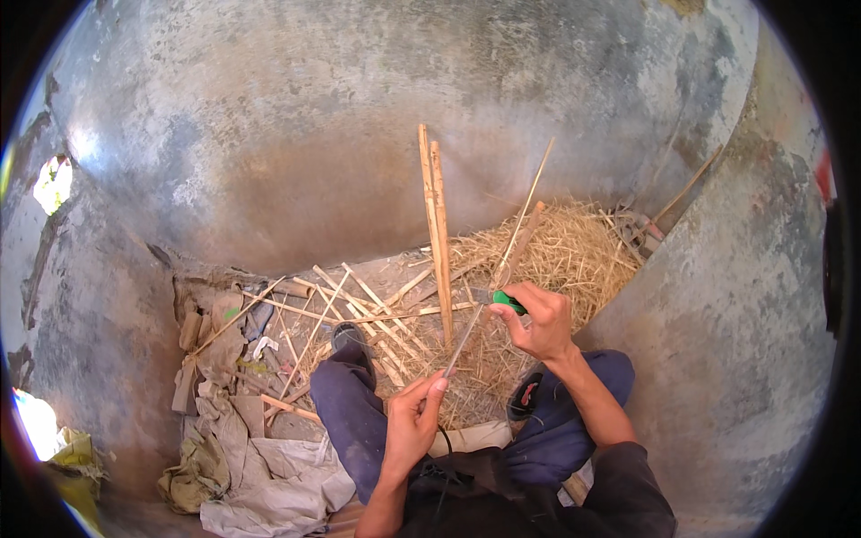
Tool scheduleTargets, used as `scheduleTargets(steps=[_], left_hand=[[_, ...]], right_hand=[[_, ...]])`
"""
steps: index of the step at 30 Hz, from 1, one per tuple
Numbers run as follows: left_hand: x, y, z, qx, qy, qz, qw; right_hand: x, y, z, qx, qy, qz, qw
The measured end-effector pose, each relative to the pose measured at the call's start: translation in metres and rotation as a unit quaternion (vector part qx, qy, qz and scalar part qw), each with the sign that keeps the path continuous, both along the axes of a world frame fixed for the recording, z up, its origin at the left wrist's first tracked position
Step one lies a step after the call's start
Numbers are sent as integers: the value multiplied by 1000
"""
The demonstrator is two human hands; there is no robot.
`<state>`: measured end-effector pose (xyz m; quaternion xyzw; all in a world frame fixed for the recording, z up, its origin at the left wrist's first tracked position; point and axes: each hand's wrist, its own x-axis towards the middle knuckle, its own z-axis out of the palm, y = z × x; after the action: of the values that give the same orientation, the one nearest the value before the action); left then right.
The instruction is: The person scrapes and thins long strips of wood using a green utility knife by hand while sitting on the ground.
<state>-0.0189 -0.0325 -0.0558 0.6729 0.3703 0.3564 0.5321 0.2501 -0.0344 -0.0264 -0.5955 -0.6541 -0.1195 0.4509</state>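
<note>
My left hand [415, 420] is closed, pinching the near end of a thin wooden strip [465, 342] between thumb and fingers. Up and away from me the strip runs slantwise, past my right hand, toward the wall. In my right hand [543, 325] is a knife with a green handle [509, 302], and its short blade [482, 294] points left, close against the strip. Whether the edge bites into the wood is too small to tell. Just beyond the hands, two long split sticks [434, 215] stand upright.
A heap of straw-like shavings [569, 255] lies at the far right by the wall [341, 152]. Cut sticks [386, 327] are scattered on the floor left of centre. Crumpled sacking [269, 480] and debris lie at the left. My bent legs [348, 421] flank the work.
</note>
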Motion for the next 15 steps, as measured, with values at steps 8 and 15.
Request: scheduleTargets(steps=[8, 15], left_hand=[[-5, 1, -5, -180, -73, -33, 980], [-4, 4, -2, 83, 7, 115, 990]], right_hand=[[-5, 2, -12, -52, 132, 32, 989], [11, -10, -24, -71, 626, 265, 730]])
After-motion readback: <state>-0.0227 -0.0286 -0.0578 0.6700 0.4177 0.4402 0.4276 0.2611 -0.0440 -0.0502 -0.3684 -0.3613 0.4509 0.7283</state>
